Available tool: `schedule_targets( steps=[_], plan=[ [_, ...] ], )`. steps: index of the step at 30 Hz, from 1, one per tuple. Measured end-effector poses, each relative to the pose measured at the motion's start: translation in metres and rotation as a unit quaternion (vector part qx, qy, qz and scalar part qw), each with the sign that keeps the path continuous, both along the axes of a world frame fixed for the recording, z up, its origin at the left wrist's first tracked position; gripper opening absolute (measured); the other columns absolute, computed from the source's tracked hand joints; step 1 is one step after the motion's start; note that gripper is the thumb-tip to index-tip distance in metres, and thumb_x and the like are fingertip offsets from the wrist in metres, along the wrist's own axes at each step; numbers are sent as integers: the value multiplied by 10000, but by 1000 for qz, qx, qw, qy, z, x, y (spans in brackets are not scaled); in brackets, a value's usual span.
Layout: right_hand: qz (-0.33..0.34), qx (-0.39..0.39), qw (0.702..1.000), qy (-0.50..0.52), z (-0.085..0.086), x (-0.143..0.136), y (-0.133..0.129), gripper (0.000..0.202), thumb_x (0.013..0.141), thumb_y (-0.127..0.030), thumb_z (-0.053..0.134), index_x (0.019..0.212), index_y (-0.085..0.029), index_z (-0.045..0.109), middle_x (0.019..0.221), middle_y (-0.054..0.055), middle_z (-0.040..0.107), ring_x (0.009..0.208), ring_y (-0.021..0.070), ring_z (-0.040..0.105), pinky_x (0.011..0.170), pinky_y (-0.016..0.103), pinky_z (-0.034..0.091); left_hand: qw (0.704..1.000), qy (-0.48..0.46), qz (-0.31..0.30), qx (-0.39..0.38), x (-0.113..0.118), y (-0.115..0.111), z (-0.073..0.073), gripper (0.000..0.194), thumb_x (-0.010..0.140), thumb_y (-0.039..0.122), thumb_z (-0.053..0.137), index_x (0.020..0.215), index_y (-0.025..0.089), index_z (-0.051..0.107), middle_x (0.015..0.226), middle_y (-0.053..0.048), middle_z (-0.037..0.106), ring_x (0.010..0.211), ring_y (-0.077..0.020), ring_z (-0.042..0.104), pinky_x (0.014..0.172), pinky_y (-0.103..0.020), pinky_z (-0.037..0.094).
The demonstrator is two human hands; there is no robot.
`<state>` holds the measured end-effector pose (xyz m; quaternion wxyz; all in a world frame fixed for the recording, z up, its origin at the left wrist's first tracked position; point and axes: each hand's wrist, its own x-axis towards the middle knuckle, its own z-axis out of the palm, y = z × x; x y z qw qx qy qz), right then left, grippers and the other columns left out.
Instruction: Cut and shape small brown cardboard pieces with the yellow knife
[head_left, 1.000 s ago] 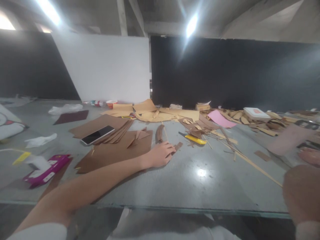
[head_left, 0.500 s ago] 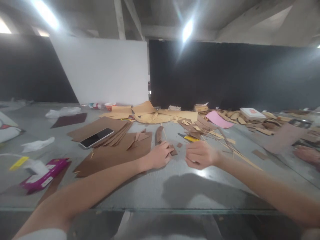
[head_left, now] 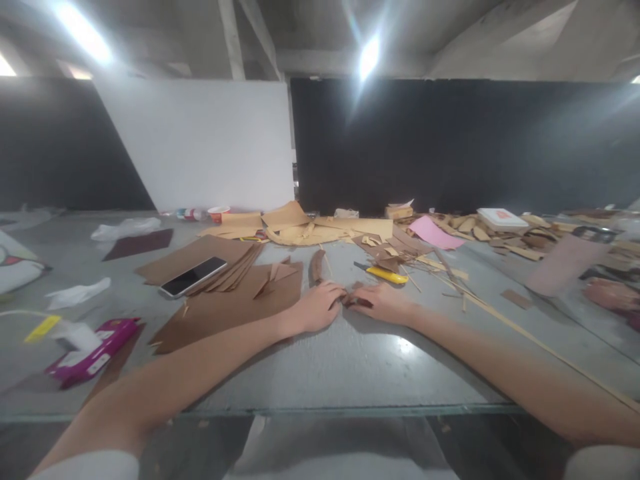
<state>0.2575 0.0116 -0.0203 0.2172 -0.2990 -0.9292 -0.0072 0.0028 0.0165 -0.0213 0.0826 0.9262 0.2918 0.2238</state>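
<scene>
While both forearms reach in from the lower corners of the frame, the left hand point(head_left: 320, 309) and the right hand point(head_left: 384, 304) come close together near the centre, low over the grey tabletop point(head_left: 300, 380), fingers bent. A small brown piece point(head_left: 354, 298) sits at the fingertips, at the centre of the frame and partly covered by them; I cannot tell whether either hand is clamped on it. Just above the left hand lies a curved brown strip point(head_left: 317, 267), and just above the right hand a yellow knife point(head_left: 387, 275), its dark blade toward the left. Left of centre, a phone point(head_left: 194, 277) rests on stacked brown sheets point(head_left: 183, 255). At the lower left is a purple item point(head_left: 100, 355), right of centre a pink sheet point(head_left: 435, 233), and at the right edge another person's hand point(head_left: 613, 295)
</scene>
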Motion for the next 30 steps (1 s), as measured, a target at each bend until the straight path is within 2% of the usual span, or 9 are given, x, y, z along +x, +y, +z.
schedule_targets(
  steps=[3,7,11,14,17,19,22,25,30],
  plan=[
    [-22,-32,999,0,4,-3,-2,244,1069,-382,608,1150,-230,782,982,47,816,819,181,752,766,272,529,1000,4,2,3,0,-1,3,375,951,80,503,1277,142,676,1305,-129,707,1284,-270,586,1145,-443,490],
    [11,-18,1000,4,3,-1,0,323,1122,-323,491,1104,-206,792,1048,49,817,898,182,762,830,273,527,1000,16,-5,18,-1,-2,5,337,965,89,491,1224,141,700,1231,-137,701,1234,-279,582,1115,-449,501],
    [32,-9,999,-14,-1,3,5,315,1114,-297,473,1131,-217,777,1017,58,815,822,176,745,769,275,518,1000,19,0,20,-1,-2,5,345,963,98,487,1225,144,706,1157,-133,684,1197,-282,582,1076,-445,516],
    [-37,-32,999,8,-2,2,7,221,1050,-268,559,1042,-220,775,878,43,789,719,167,696,693,266,473,1000,9,-6,18,-1,-1,4,361,956,89,482,1228,150,710,1147,-129,689,1189,-281,583,1078,-448,511],
    [-114,-95,987,65,-2,-1,8,135,969,-228,626,940,-211,757,735,8,730,631,153,624,626,257,414,1000,-2,-17,18,-2,0,3,368,951,75,478,1213,161,722,1155,-122,709,1171,-269,594,1084,-440,506],
    [-127,-142,977,96,-1,-2,10,130,952,-232,630,907,-208,750,712,0,710,623,150,602,614,256,400,999,1,-23,24,-3,0,3,376,960,78,477,1231,166,723,1163,-117,716,1178,-265,597,1088,-434,506],
    [-122,-186,968,113,0,-2,14,180,965,-319,639,889,-199,750,723,6,706,645,159,594,618,264,399,999,24,-30,37,-3,-2,4,370,979,97,480,1255,158,719,1188,-124,708,1214,-273,590,1094,-436,505],
    [-129,-194,964,130,-2,-2,17,233,976,-375,636,878,-196,747,744,12,714,667,165,598,626,269,397,997,43,-34,55,-3,-3,6,346,984,109,490,1242,136,719,1224,-140,687,1224,-280,594,1089,-437,511],
    [-161,-185,960,136,-8,-4,18,215,925,-374,695,815,-192,722,728,6,700,663,159,594,618,266,379,996,44,-44,69,-2,-4,8,320,977,94,486,1203,145,707,1254,-134,674,1237,-271,607,1094,-422,508]
  ],
)
